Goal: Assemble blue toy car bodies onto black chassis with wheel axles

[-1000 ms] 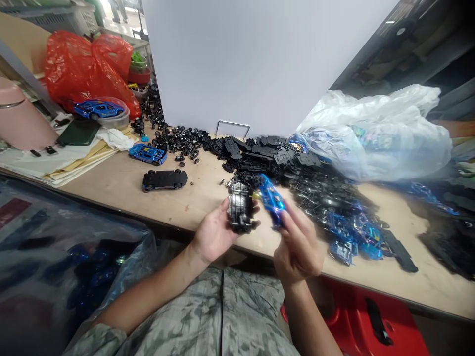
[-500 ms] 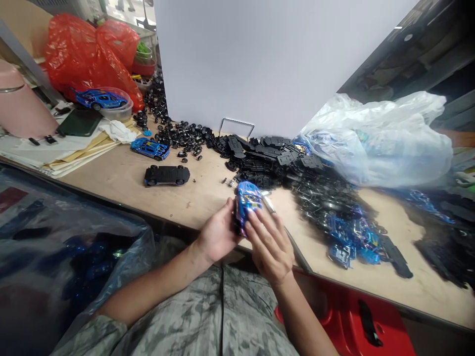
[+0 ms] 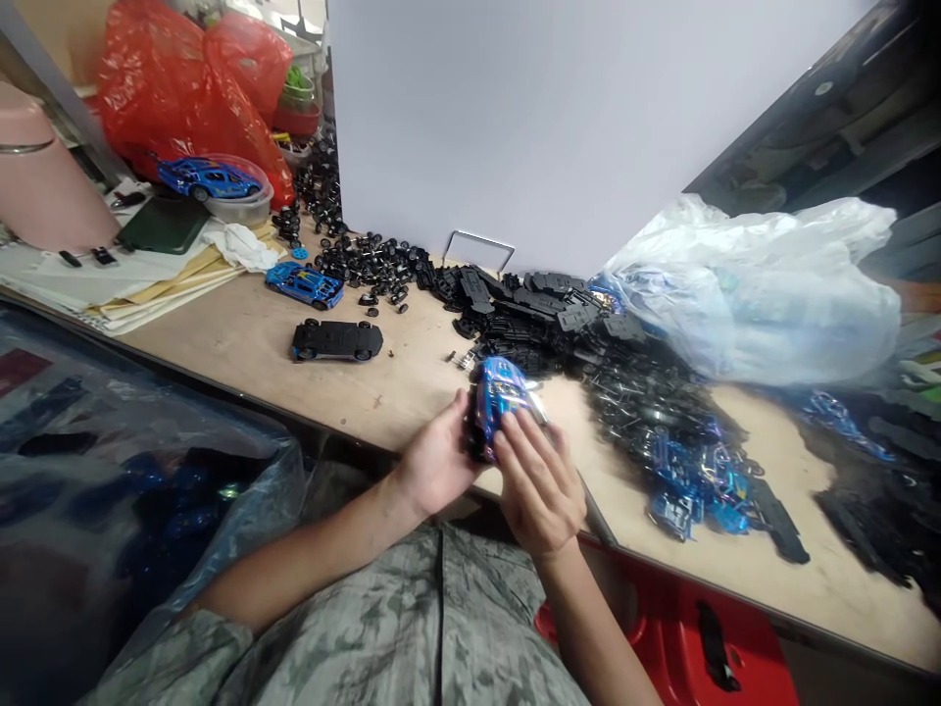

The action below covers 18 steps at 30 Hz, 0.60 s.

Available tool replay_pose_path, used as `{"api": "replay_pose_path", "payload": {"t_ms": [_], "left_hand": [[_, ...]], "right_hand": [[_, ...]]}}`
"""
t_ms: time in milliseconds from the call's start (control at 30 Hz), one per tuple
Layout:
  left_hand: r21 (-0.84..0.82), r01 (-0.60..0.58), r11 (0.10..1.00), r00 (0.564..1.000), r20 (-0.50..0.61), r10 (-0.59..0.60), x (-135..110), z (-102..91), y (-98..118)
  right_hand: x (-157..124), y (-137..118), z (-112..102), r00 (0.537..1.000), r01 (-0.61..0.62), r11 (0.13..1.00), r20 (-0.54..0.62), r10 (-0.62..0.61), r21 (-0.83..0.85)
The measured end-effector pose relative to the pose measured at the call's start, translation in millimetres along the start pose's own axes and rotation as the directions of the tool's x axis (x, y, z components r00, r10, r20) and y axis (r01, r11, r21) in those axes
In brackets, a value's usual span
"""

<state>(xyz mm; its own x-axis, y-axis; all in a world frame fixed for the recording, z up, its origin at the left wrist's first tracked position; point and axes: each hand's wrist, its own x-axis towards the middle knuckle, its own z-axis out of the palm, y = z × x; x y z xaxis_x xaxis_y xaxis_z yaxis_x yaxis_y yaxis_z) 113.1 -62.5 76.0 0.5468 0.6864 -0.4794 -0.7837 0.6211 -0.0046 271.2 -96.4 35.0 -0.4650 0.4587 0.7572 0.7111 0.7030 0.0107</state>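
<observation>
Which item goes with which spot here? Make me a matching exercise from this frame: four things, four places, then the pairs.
Things:
1. Blue toy car body
2. Black toy car chassis
3. Blue toy car
4. Loose black wheels on axles

Places:
A. On a clear plastic tub
B. Between the left hand and right hand
C. Heaped in a pile
D. Alone on the wooden tabletop

Pairs: 1-B, 2-D, 3-A, 4-C
</observation>
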Motion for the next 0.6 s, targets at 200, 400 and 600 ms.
{"api": "replay_pose_path", "payload": {"t_ms": [200,400,600], "left_hand": [[0.000,-0.005,1.000,1.000,0.027,0.005,3.4,-4.6,0.3],[0.008,-0.008,1.000,1.000,0.022,0.007,1.9,-6.0,1.0],[0.002,-0.021,1.000,1.000,0.001,0.021,2.2,-5.9,-1.1]], "right_hand": [[1.9,-0.2,0.5,1.000,0.011,1.000,0.005,-0.011,-0.012],[-1.7,-2.7,0.4,0.999,0.001,1.000,0.035,-0.001,-0.017],[-4.8,-1.5,3.1,0.999,0.007,1.000,0.046,-0.007,-0.010]]}}
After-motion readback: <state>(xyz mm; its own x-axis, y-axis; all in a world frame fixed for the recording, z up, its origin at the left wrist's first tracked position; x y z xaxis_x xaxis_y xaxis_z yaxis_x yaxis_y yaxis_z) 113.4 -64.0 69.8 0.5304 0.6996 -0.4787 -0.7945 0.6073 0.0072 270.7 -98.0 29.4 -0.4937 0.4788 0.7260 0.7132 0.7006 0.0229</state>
